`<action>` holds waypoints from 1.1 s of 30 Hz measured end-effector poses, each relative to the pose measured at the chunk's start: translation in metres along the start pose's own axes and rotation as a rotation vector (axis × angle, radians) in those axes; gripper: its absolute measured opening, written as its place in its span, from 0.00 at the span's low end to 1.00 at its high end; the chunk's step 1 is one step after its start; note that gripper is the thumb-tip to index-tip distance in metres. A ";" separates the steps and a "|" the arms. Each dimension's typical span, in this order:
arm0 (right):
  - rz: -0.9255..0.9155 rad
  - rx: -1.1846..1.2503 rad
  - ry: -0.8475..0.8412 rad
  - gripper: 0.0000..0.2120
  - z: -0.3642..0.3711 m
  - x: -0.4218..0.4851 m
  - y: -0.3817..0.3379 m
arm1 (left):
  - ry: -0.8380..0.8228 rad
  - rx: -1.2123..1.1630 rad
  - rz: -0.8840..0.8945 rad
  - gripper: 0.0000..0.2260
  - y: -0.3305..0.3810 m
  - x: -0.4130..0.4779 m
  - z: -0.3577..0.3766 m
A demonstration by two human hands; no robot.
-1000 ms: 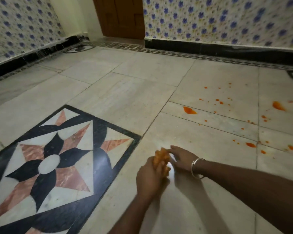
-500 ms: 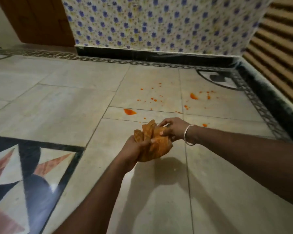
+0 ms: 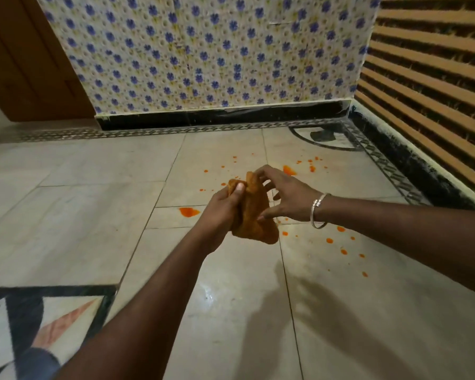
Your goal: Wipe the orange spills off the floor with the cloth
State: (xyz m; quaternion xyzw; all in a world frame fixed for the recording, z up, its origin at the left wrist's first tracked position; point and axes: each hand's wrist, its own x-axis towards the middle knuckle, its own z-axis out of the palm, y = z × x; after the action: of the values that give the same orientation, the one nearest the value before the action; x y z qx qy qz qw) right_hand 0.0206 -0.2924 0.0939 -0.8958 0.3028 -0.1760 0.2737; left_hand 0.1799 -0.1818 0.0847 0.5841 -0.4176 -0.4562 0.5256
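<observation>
I'm holding the cloth (image 3: 255, 215) bunched up above the floor (image 3: 66, 215), approx mid-frame. My left hand (image 3: 222, 207) is gripping it w/ thumb pressing over the top. My right hand (image 3: 288, 198) is lying open beside it, fingers spread, tips just touching the fabric. Orange spills (image 3: 189, 211) are sitting on the tiles, biggest one left of the cloth, smaller drops (image 3: 329, 240) to the right.
</observation>
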 end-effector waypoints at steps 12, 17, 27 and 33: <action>0.058 0.179 0.299 0.12 -0.084 -0.015 0.042 | 0.126 0.557 -0.147 0.10 0.047 0.083 0.044; 0.121 0.107 0.248 0.15 -0.136 -0.015 0.043 | -0.225 0.409 0.100 0.16 0.060 0.089 0.082; 0.778 0.376 0.399 0.32 -0.191 -0.070 0.097 | -0.562 0.146 0.011 0.11 0.065 0.105 0.198; 1.103 0.960 0.178 0.52 -0.151 -0.154 0.135 | -0.474 0.012 -0.166 0.09 0.046 0.102 0.241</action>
State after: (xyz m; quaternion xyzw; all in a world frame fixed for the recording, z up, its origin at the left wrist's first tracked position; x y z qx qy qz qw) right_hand -0.2283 -0.3421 0.1096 -0.3772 0.6199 -0.1981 0.6590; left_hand -0.0311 -0.3417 0.1131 0.4963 -0.4825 -0.6195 0.3703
